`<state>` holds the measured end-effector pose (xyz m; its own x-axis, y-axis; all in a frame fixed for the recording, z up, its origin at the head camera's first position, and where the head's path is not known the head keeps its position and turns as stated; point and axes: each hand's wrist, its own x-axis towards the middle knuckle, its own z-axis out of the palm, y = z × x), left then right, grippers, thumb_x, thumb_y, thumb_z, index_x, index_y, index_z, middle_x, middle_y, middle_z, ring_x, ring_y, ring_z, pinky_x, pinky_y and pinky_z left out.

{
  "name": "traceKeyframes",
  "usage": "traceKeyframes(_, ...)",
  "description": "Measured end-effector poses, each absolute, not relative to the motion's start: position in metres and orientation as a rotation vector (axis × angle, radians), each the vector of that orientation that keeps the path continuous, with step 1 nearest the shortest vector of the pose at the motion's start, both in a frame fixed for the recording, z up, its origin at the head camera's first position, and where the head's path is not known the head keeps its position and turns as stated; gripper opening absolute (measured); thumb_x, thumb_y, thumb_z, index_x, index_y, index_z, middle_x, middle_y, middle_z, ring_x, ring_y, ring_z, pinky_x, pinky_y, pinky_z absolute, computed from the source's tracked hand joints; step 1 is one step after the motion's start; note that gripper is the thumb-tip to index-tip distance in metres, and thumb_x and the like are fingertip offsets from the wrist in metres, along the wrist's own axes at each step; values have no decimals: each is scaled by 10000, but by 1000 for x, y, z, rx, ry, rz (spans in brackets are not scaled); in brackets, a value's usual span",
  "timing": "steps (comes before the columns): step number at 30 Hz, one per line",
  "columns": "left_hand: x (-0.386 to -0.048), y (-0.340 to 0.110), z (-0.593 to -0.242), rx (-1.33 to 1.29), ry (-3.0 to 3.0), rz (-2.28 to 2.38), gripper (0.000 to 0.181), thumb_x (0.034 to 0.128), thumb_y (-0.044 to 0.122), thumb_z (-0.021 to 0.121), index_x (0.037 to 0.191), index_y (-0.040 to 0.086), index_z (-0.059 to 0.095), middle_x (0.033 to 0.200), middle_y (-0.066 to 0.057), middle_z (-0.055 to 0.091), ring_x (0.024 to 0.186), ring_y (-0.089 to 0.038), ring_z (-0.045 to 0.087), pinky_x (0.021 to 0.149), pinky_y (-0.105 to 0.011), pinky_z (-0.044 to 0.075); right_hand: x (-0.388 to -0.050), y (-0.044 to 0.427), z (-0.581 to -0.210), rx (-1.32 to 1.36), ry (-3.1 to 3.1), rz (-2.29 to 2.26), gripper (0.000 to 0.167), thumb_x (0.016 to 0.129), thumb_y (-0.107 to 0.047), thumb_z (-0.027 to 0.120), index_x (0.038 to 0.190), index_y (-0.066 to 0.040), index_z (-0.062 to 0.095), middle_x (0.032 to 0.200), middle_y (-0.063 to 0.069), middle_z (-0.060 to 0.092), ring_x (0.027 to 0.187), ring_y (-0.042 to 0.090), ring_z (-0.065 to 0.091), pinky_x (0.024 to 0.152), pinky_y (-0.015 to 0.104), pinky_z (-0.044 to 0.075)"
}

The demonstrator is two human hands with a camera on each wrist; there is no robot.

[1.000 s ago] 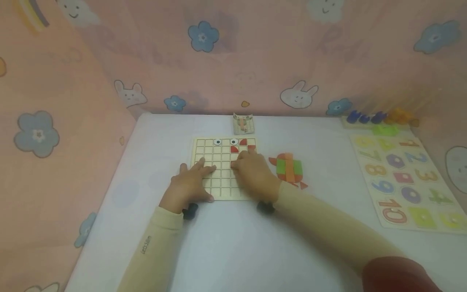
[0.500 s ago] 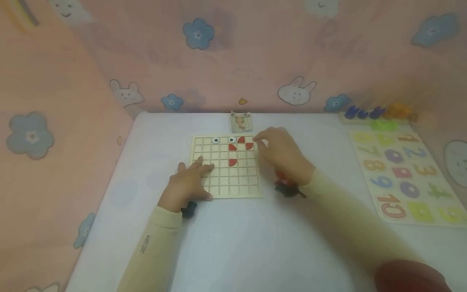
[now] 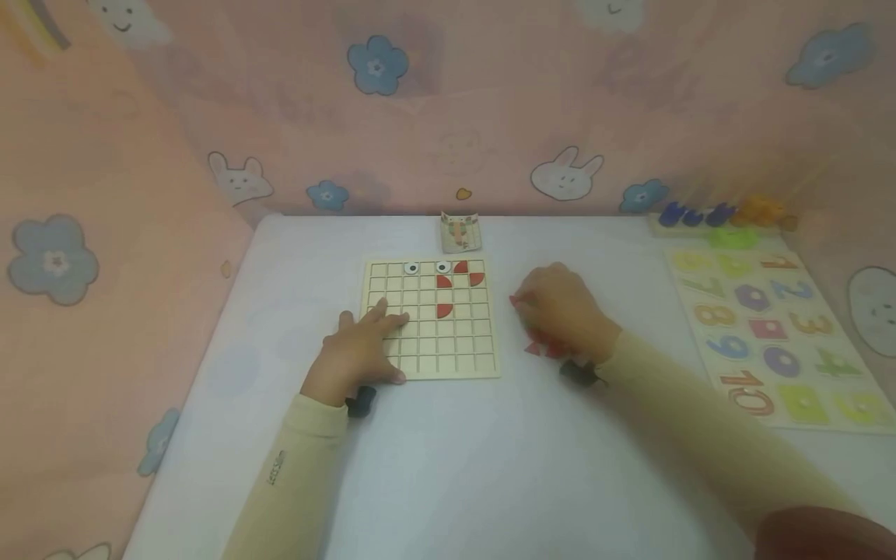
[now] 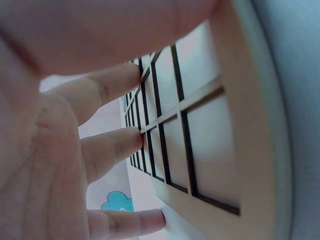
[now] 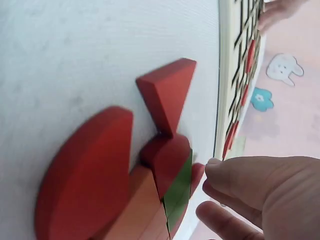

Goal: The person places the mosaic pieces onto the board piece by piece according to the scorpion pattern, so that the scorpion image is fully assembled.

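In the head view my left hand (image 3: 360, 342) lies spread on the left side of a wooden grid board (image 3: 428, 367), fingers apart. The left wrist view shows fingertips (image 4: 134, 137) against the board's grid lines. Two eye pieces (image 3: 411, 268) and several red quarter-circle blocks (image 3: 444, 311) sit in the board's squares. Right of the board my right hand (image 3: 567, 307) pinches at a small red block (image 3: 515, 300) at the edge of a block figure. In the right wrist view that figure has red, orange and green blocks (image 5: 177, 192); my hand hides most of it in the head view.
A small picture card (image 3: 460, 233) stands behind the board. On the right lie a number puzzle board (image 3: 763, 365) and, behind it, a toy with blue and orange pieces (image 3: 717, 214). A patterned wall rises behind the white table (image 3: 448, 474).
My right hand has moved off the board, past its upper right edge, and down to the block figure. My left hand stays in place on the board.
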<state>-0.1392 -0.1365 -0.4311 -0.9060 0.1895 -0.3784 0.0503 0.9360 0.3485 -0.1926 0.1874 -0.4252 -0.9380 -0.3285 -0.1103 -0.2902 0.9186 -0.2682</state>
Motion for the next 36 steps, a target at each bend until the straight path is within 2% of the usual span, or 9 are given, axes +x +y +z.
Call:
traceKeyframes(3,-140,-136,-432,176,2680,448,1023,703,352,996,1597,361,499,1770,-10,173,1298,-390,360,973,-675,426,-193,184,-430,-606,2980,-299,177,1005,-228,732,947,-95,833,916,38,720,919,292,535,889,436,451)
traceKeyframes(7,-141,-137,-433,177,2682,432,1029,697,365,1000,1597,363,500,1771,-4,169,1305,-397,358,975,-682,426,-193,181,-434,-676,2994,-261,190,999,-183,736,1124,-75,830,1042,58,776,928,286,554,887,428,461)
traceKeyframes(13,-140,-136,-429,186,2683,431,1027,700,365,998,1598,354,500,1770,-12,171,1311,-403,358,960,-676,440,-193,176,-434,-696,2984,-185,224,1008,-155,721,1201,-86,812,1077,66,776,909,280,536,887,420,475)
traceKeyframes(18,-139,-135,-427,194,2689,418,1022,702,373,995,1597,345,502,1769,-11,171,1318,-410,366,956,-676,449,-197,175,-435,-689,2966,-195,239,986,-138,730,1203,-81,812,1108,79,782,918,278,544,905,425,484)
traceKeyframes(23,-138,-137,-428,187,2690,423,1036,705,370,993,1608,341,485,1769,-13,175,1312,-405,372,960,-673,448,-200,166,-424,-695,2937,-246,232,975,-158,749,1185,-89,820,1061,61,775,934,285,534,909,420,460)
traceKeyframes(30,-139,-140,-430,171,2691,478,1197,676,365,1013,1670,214,365,1766,5,194,1341,-372,364,1012,-599,448,-201,131,-410,-745,2892,-412,181,981,-191,755,1125,-112,831,973,12,736,953,268,523,894,399,441)
traceKeyframes(32,-141,-140,-429,200,2689,431,1184,680,414,1006,1662,199,381,1764,-7,203,1327,-375,385,992,-577,471,-201,117,-409,-788,2879,-425,167,981,-197,757,1109,-128,839,968,-1,746,944,261,529,872,389,445)
traceKeyframes(36,-146,-141,-421,238,2669,332,1170,689,478,990,1657,198,395,1756,-31,229,1331,-414,417,983,-566,487,-204,87,-412,-882,2869,-419,166,982,-216,767,1115,-158,848,1013,-26,770,980,236,578,904,385,465)
